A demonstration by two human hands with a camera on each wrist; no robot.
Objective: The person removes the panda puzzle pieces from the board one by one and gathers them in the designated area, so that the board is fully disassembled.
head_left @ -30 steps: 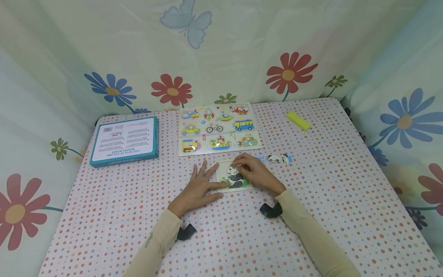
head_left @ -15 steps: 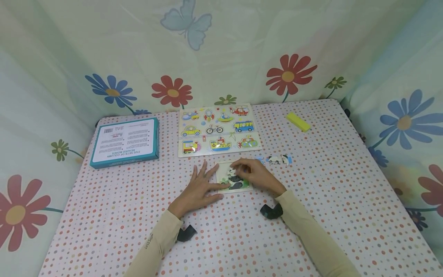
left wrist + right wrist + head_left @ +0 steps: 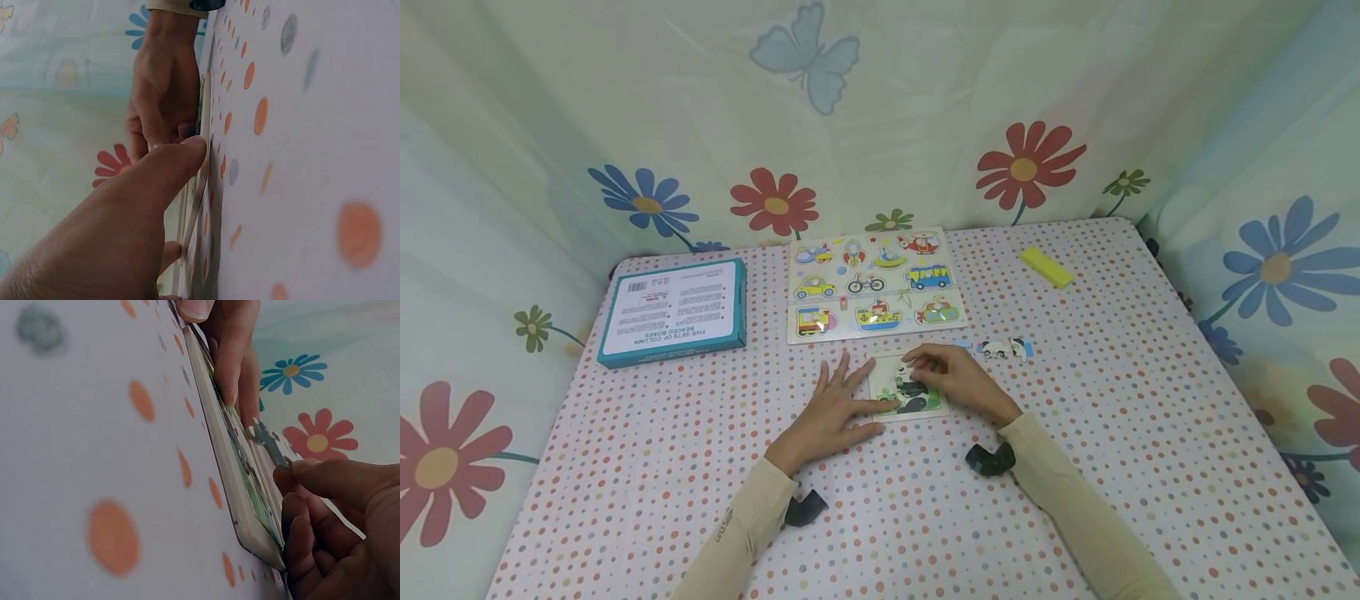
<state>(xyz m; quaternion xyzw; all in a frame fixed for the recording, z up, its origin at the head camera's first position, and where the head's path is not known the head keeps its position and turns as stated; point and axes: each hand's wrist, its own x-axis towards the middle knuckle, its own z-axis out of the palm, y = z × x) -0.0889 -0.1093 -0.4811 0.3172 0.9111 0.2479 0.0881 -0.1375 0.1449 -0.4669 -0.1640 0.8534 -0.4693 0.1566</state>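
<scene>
A small wooden puzzle tray point(image 3: 883, 364) lies on the table between both hands, with black, white and green panda pieces point(image 3: 914, 406) in its lower part. My left hand point(image 3: 831, 415) is spread at the tray's left side, its index finger reaching over the picture and its thumb near the lower edge. Over the tray's right side, my right hand point(image 3: 958, 379) pinches a puzzle piece point(image 3: 270, 442) between thumb and index finger, tilted above the tray in the right wrist view. Loose panda puzzle pieces point(image 3: 1003, 348) lie just beyond the right hand.
Behind the tray lies a larger vehicle puzzle board point(image 3: 865, 304). A teal-edged box point(image 3: 673, 312) stands at the left, a yellow block point(image 3: 1047, 267) at the back right. Flowered curtains point(image 3: 917, 100) rise behind the dotted tablecloth point(image 3: 895, 517).
My right hand has shifted slightly toward me over the tray, still pinching the puzzle piece. The left hand stays in place on the tray.
</scene>
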